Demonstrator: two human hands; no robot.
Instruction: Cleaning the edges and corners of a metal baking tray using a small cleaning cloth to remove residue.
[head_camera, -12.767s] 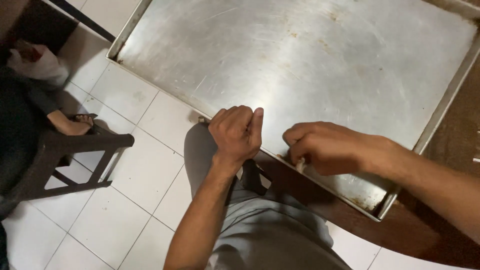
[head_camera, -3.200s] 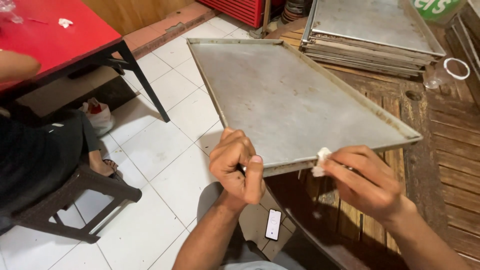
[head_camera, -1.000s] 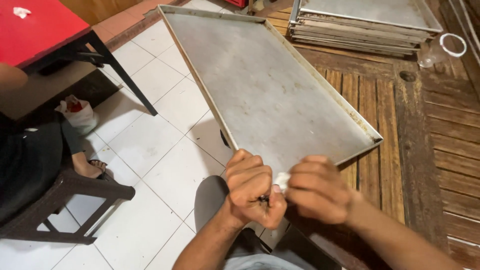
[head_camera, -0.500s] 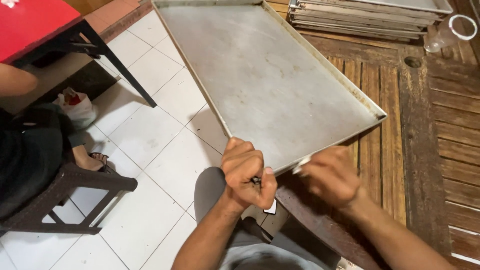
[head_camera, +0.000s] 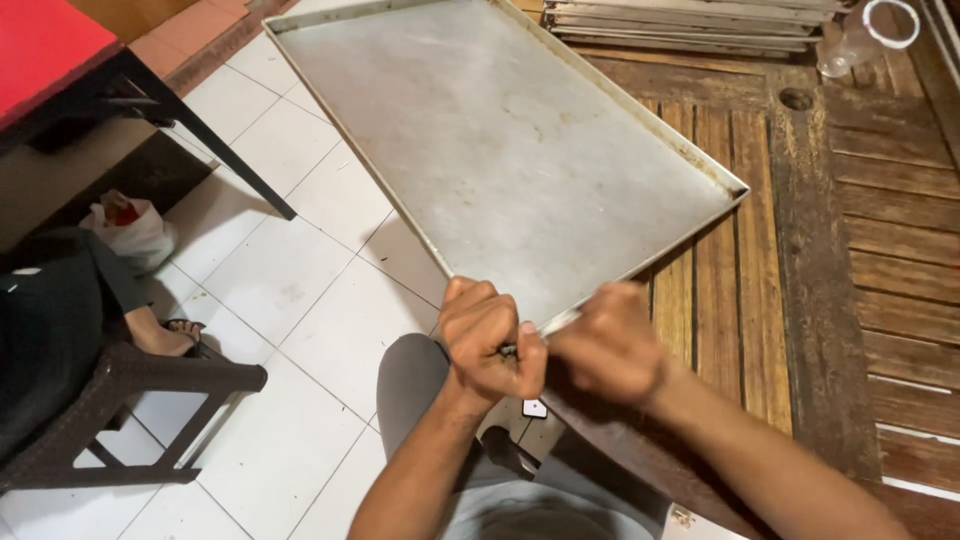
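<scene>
A large, shallow metal tray (head_camera: 520, 140) lies tilted on the wooden slatted table (head_camera: 850, 250), with its near corner jutting over the table's edge towards me. My left hand (head_camera: 488, 340) is curled into a fist at that near corner and pinches something small and dark. My right hand (head_camera: 608, 345) is blurred by motion. It sits right beside the left hand, fingers curled against the tray's near rim. Whether it holds anything is hidden by the blur. My grey-trousered knee (head_camera: 410, 380) is below the hands.
More metal trays (head_camera: 690, 15) are stacked at the table's far end beside a clear jar (head_camera: 850, 45). At left, another person (head_camera: 50, 330) sits on a dark chair (head_camera: 150, 390) near a red table (head_camera: 40, 50) and a plastic bag (head_camera: 130, 225). The floor is white tile.
The tray has come closer and fills more of the view. My right hand, which held a white wad at the rim, has moved left against my left hand and is now blurred.
</scene>
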